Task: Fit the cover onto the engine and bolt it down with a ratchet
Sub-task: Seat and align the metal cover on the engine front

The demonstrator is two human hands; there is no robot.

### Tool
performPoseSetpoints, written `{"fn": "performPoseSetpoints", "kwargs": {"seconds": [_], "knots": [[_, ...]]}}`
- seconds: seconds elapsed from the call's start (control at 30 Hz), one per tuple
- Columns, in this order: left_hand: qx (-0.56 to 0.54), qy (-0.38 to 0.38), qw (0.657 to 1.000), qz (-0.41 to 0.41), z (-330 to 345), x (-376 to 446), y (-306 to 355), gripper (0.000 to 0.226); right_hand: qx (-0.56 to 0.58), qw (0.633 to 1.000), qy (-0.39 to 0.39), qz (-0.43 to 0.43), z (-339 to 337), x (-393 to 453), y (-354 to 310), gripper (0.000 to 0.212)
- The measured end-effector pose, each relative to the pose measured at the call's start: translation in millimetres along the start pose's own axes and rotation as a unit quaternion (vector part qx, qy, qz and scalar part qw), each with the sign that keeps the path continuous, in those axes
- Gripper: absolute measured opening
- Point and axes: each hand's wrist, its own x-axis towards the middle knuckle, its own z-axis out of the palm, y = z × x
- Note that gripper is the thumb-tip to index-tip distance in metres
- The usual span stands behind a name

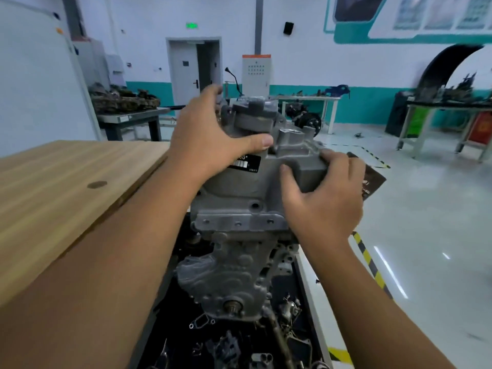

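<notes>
Hands are clamping the cover [261,166]: left hand [210,134] gripping its top, right hand [323,190] its corner, over the engine [229,272]. Cast metal, likely heavy, rigid; edges suit holding.

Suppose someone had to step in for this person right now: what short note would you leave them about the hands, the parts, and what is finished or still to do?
Left hand: grips the far upper end of the grey cover, thumb laid across its top.
Right hand: grips the cover's near right corner, fingers curled over the edge.
Cover: sitting on top of the engine, held by both hands; whether it is fully seated cannot be told.
Done: cover brought onto the engine.
Left: settle it into place, put in the bolts, tighten with a ratchet. No ratchet is clearly in view; loose metal parts lie in the dark tray below the engine.
</notes>
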Motion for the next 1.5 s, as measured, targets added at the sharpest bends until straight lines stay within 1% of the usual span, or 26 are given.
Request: {"fn": "performPoseSetpoints", "kwargs": {"seconds": [0.03,0.07,0.1,0.13,0.17,0.2,0.23,0.27,0.33,0.37,0.4,0.43,0.53,0.63,0.67,0.7,0.73,0.77,0.83,0.93,1.07,1.2,1.33,1.4,1.43,1.5], "knots": [[-0.002,0.067,0.998,-0.006,1.9,-18.6,-10.1,0.112,0.005,1.000,0.008,-0.006,1.8,-1.3,1.9,0.057],[-0.020,0.159,0.987,-0.019,6.3,-44.2,-23.9,0.098,0.016,1.000,0.016,-0.009,3.9,-2.7,2.4,0.057],[-0.049,0.250,0.966,-0.055,16.3,-78.0,-39.7,0.082,0.025,0.999,0.024,-0.007,5.2,-4.4,2.7,0.057],[-0.085,0.307,0.939,-0.128,29.4,-117.3,-53.0,0.073,0.031,0.999,0.031,-0.004,6.1,-5.7,3.5,0.057],[-0.115,0.325,0.908,-0.239,44.2,-152.1,-62.7,0.075,0.037,0.999,0.038,-0.001,6.1,-7.3,4.0,0.057],[-0.142,0.307,0.865,-0.370,60.3,-182.4,-72.0,0.082,0.045,0.998,0.043,-0.001,6.3,-8.1,3.8,0.057],[-0.181,0.267,0.811,-0.488,78.1,-201.2,-79.3,0.086,0.050,0.998,0.047,-0.001,6.4,-8.1,2.8,0.058],[-0.237,0.217,0.755,-0.572,95.1,-215.0,-84.9,0.086,0.055,0.997,0.048,0.001,6.6,-8.2,2.1,0.058],[-0.351,0.092,0.651,-0.667,120.4,-222.4,-84.1,0.085,0.064,0.997,0.051,0.010,6.6,-9.8,3.1,0.059],[-0.403,0.055,0.593,-0.695,127.0,-219.2,-83.1,0.085,0.075,0.996,0.052,0.018,6.0,-11.9,4.3,0.061],[-0.438,0.041,0.555,-0.707,133.6,-215.9,-83.7,0.083,0.089,0.994,0.049,0.027,5.1,-15.6,6.3,0.065],[-0.440,0.034,0.549,-0.710,139.6,-215.1,-87.2,0.083,0.102,0.993,0.042,0.036,4.6,-20.8,8.5,0.070],[-0.417,0.048,0.572,-0.705,148.9,-216.8,-93.6,0.076,0.103,0.993,0.019,0.045,5.6,-39.9,15.0,0.089],[-0.399,0.050,0.615,-0.678,156.3,-219.7,-100.4,0.073,0.113,0.992,0.045,0.029,7.6,-43.7,13.6,0.082],[-0.394,0.072,0.615,-0.679,158.2,-218.9,-102.7,0.075,0.121,0.991,0.053,0.024,8.0,-42.7,12.0,0.080],[-0.393,0.091,0.603,-0.688,159.2,-214.8,-102.7,0.075,0.132,0.989,0.060,0.020,9.0,-41.2,10.9,0.078],[-0.389,0.099,0.590,-0.701,158.7,-210.7,-101.8,0.077,0.145,0.987,0.062,0.018,10.1,-39.6,10.0,0.078],[-0.382,0.093,0.588,-0.707,156.1,-209.7,-99.0,0.079,0.158,0.985,0.062,0.022,10.9,-38.7,8.7,0.078],[-0.370,0.088,0.604,-0.700,159.8,-214.1,-93.7,0.082,0.177,0.982,0.061,0.029,12.7,-36.8,5.5,0.081],[-0.359,0.096,0.633,-0.680,164.1,-230.5,-92.1,0.088,0.180,0.980,0.079,0.006,18.3,-33.3,2.0,0.079],[-0.356,0.070,0.636,-0.681,164.0,-226.8,-99.7,0.083,0.169,0.981,0.090,-0.024,23.4,-31.7,6.4,0.074],[-0.323,0.090,0.658,-0.674,162.7,-226.3,-97.1,0.081,0.189,0.978,0.080,0.024,22.2,-31.9,12.4,0.075],[-0.336,0.106,0.667,-0.657,164.4,-225.7,-92.3,0.082,0.185,0.979,0.074,0.041,19.5,-32.8,7.2,0.075],[-0.320,0.131,0.690,-0.636,165.4,-226.5,-91.9,0.087,0.166,0.982,0.062,0.061,14.8,-28.6,2.4,0.075],[-0.303,0.147,0.711,-0.617,166.3,-228.6,-93.5,0.093,0.138,0.987,0.048,0.065,11.2,-24.0,0.6,0.074],[-0.233,0.147,0.766,-0.581,163.4,-230.8,-93.3,0.106,0.025,0.999,0.008,0.041,1.5,-12.8,-5.3,0.075]]}}
